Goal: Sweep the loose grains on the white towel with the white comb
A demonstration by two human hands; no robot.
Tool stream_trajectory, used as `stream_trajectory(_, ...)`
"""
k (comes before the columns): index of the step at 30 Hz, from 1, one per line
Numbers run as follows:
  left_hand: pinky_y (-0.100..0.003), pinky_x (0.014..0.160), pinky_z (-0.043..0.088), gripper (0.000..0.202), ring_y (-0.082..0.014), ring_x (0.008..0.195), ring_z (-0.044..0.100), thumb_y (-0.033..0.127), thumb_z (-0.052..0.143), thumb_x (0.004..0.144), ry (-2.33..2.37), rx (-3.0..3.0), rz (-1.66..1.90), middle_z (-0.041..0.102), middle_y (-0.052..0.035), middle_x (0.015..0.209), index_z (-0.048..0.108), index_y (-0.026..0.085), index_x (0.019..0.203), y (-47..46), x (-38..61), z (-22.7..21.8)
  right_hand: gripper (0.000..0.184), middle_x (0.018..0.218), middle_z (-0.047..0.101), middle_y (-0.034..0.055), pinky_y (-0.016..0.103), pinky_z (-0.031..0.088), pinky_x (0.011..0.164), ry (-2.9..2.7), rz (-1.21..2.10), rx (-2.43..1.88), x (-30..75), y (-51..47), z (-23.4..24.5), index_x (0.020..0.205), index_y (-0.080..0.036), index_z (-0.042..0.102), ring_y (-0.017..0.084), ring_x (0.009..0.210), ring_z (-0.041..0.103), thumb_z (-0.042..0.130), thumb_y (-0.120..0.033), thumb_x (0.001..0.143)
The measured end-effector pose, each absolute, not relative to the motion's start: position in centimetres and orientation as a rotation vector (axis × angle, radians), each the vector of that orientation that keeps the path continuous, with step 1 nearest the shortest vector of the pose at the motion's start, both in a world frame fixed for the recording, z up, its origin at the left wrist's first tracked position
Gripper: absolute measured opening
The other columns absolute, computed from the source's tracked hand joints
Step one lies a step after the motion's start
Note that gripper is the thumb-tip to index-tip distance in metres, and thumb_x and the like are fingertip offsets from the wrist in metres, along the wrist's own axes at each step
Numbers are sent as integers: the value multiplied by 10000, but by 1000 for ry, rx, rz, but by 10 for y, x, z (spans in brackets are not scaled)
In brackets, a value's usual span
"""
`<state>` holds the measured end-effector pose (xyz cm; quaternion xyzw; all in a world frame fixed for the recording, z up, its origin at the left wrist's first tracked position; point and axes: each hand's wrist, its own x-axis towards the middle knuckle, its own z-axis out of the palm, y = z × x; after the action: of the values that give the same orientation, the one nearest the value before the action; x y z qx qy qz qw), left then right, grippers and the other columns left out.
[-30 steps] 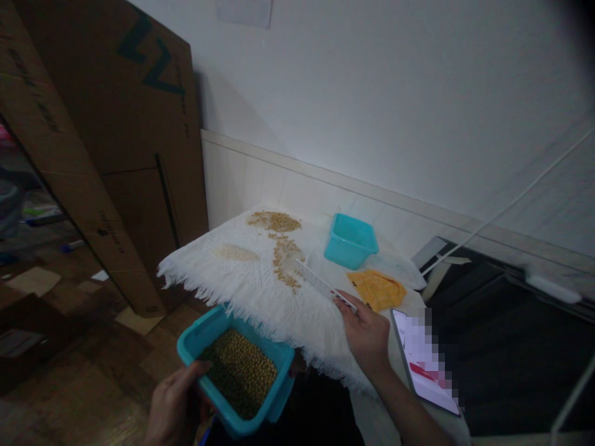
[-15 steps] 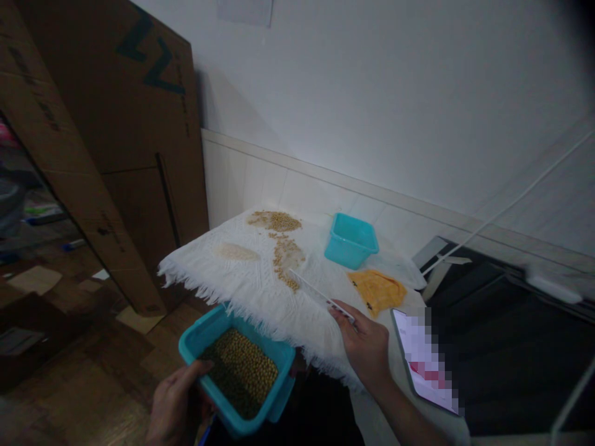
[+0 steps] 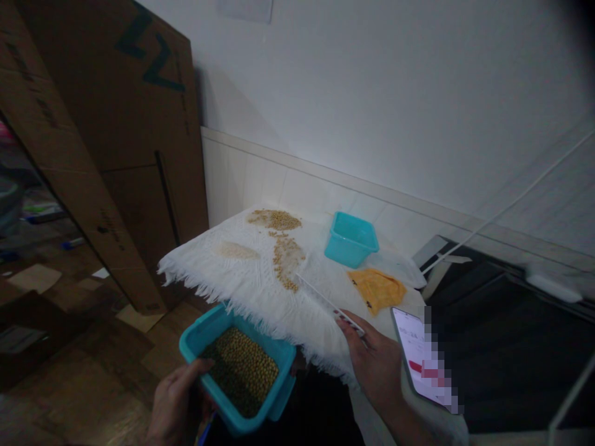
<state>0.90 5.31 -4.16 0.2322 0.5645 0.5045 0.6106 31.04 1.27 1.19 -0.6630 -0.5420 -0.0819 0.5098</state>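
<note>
My left hand grips the near rim of a teal tub full of beans, held just below the fringed edge of a white cloth. My right hand rests on the cloth's near right corner, pinching a thin white flat stick that points toward a strip of beans on the cloth. Farther back lies a second bean pile, and a small pale heap to the left.
An empty teal tub stands at the cloth's back right, with a yellow rag in front of it. A lit phone lies right of my right hand. Large cardboard boxes lean on the left. A white cable crosses at right.
My right hand has drawn slightly back and right with the stick, its tip now lying near the strip's lower end. The left hand and its tub have hardly moved.
</note>
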Motion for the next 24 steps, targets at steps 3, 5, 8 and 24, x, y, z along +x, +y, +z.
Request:
stream_trajectory(3,-260,362,341,430,-133,320,439,474,882,644,1300,549,1152,570,-40,358,651,233,374,52,9,-39,450,917,921,35,326,750,756,-1331,-205,-1602,308,9,7,974,-326,963,275,707,895,676,-654,1084)
stream_trajectory(5,-267,365,329,437,-137,323,436,480,877,646,1306,574,1155,557,-41,349,646,237,365,53,9,-41,471,932,924,30,318,747,760,-1345,-212,-1597,307,8,4,995,-336,963,268,704,893,652,-674,1101)
stream_trajectory(8,-278,369,330,492,-139,318,404,535,851,677,1304,589,1148,502,-32,319,620,252,346,55,7,-50,507,939,925,34,312,746,767,-1351,-234,-1598,308,4,2,1003,-337,962,268,711,895,627,-700,1113)
stream_trajectory(24,-278,339,300,511,-130,286,391,573,891,602,1326,550,1167,481,-23,318,600,246,337,58,8,-63,500,910,922,29,285,719,673,-1354,-258,-1614,303,-13,15,989,-352,964,261,672,882,643,-717,1108)
